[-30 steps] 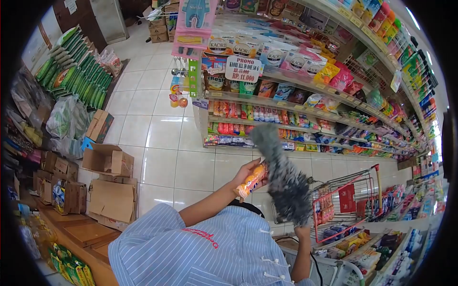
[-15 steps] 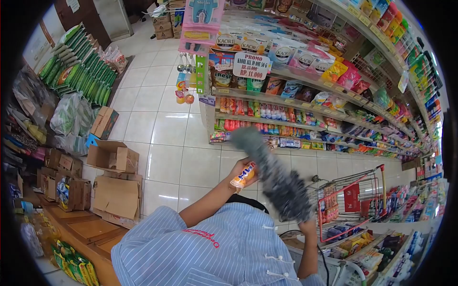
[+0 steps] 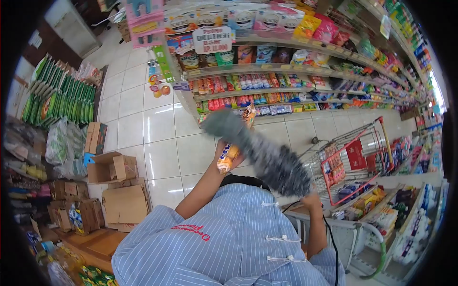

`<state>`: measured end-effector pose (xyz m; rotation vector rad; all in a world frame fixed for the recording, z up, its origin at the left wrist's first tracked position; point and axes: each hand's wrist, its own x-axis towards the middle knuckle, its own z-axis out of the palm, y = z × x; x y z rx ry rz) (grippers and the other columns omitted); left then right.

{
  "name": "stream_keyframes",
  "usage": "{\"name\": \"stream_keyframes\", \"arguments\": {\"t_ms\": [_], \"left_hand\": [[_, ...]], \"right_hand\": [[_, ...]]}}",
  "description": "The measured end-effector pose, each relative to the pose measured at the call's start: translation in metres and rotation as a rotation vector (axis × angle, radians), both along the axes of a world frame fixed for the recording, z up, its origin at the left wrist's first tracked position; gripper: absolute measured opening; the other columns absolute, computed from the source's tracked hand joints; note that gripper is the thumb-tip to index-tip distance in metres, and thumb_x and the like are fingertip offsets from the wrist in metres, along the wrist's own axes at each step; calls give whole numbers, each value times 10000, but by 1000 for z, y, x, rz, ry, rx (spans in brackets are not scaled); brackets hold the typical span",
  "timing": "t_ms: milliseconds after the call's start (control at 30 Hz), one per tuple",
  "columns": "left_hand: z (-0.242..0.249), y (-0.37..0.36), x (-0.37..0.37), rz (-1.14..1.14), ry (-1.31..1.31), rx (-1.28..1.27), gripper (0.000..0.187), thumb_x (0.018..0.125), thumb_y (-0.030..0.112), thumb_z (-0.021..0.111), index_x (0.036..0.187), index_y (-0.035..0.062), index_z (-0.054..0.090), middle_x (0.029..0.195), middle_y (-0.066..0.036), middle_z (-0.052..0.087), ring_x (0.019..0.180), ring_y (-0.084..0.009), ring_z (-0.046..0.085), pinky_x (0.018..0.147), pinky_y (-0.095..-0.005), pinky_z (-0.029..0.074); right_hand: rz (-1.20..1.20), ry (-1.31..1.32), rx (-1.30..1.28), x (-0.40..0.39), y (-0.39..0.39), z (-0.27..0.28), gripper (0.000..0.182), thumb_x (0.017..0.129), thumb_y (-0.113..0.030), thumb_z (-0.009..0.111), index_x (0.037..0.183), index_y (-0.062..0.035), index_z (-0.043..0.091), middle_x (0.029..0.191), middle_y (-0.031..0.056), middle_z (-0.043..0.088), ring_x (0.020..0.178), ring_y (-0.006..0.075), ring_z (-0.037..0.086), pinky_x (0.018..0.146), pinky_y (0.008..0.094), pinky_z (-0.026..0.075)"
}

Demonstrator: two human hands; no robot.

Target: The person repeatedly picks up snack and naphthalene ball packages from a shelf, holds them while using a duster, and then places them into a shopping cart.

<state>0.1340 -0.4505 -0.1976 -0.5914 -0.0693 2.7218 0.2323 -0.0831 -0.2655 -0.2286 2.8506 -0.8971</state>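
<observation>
An orange plastic packet [image 3: 227, 159] with dark blue lettering is gripped in my left hand [image 3: 223, 147], out in front of my chest. More orange wrapper [image 3: 249, 114] shows beyond the duster, near the lower shelf. My right hand [image 3: 312, 202] is closed at the lower right end of a fluffy grey duster [image 3: 279, 169]; its handle is hidden in the fist. Blurred by motion, the duster slants up and left, its far end overlapping the packet and partly covering my left fingers.
Shelves of pouches and sachets [image 3: 267, 71] rise ahead, with a promo sign [image 3: 213, 41]. A red-trimmed shopping cart [image 3: 353, 157] stands at right. Cardboard boxes [image 3: 125, 202] and green packs [image 3: 62, 102] line the left. A black cable [image 3: 332, 243] hangs near my right arm.
The view has shifted, bringing the shelf left and higher up. The duster's far end has swung down and left across the packet. Both hands keep their hold.
</observation>
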Motion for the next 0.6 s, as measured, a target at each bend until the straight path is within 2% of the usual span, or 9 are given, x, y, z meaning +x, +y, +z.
{"name": "stream_keyframes", "arguments": {"t_ms": [33, 167, 267, 300, 333, 400, 433, 567, 600], "left_hand": [[-23, 1, -1, -8, 439, 59, 417, 910, 277, 410, 1238, 21, 391, 976, -129, 550, 782, -211, 512, 668, -316, 424], [-33, 14, -11, -124, 311, -84, 310, 916, 260, 410, 1088, 8, 463, 924, -126, 538, 682, -191, 480, 642, -287, 411], [-49, 17, -20, -215, 339, 88, 334, 915, 289, 418, 1097, 12, 456, 913, -115, 528, 706, -186, 484, 666, -278, 430], [-53, 14, -16, -186, -31, -267, 391, 911, 313, 430, 1147, 2, 428, 926, -109, 524, 757, -180, 492, 681, -280, 443], [-39, 30, -22, -58, -56, -318, 379, 912, 313, 428, 1139, 9, 436, 941, -112, 531, 783, -177, 509, 684, -292, 436], [-83, 24, -40, -332, 442, 196, 371, 910, 298, 427, 1160, 23, 434, 1017, -126, 542, 888, -195, 538, 771, -314, 443], [-59, 36, -32, -181, 361, 84, 421, 888, 331, 445, 1126, -16, 449, 1022, -148, 550, 905, -241, 543, 816, -345, 448], [-9, 80, -24, -37, 4, -218, 419, 865, 329, 444, 1150, 23, 467, 1026, -137, 536, 789, -200, 488, 725, -350, 398], [-40, 81, -33, -200, 359, -13, 464, 865, 355, 423, 1188, 23, 444, 1071, -147, 517, 810, -202, 481, 726, -331, 388]], "right_hand": [[-98, -33, -32, -5, 4, -5, 321, 701, -255, 613, 974, -87, 626, 950, 149, 620, 956, 326, 559, 781, 394, 447], [-343, -149, -56, -6, 11, -8, 294, 710, -192, 578, 985, -100, 625, 980, 151, 619, 983, 316, 548, 809, 401, 431], [-104, 133, -146, 15, 21, -23, 300, 703, -178, 575, 988, -97, 623, 979, 153, 620, 983, 310, 546, 838, 408, 411], [-40, 66, -166, 23, 23, -25, 279, 684, -207, 606, 935, -87, 633, 958, 161, 618, 968, 313, 545, 826, 410, 408], [6, 43, -96, 28, 25, -26, 271, 672, -215, 617, 908, -83, 634, 948, 158, 619, 949, 311, 550, 807, 407, 414], [96, -5, 41, 36, 29, -25, 259, 648, -231, 641, 855, -76, 636, 927, 153, 621, 913, 306, 559, 769, 401, 428], [147, -167, 17, 21, 18, 2, 262, 621, -233, 652, 803, -47, 619, 888, 152, 622, 837, 306, 575, 707, 392, 445], [-200, 23, -68, 16, 52, -32, 236, 640, -178, 606, 813, -18, 599, 850, 189, 611, 782, 324, 586, 673, 380, 452], [-310, -30, -135, 6, 62, -36, 237, 647, -159, 592, 830, -11, 597, 846, 196, 608, 780, 327, 588, 680, 378, 453]]}}
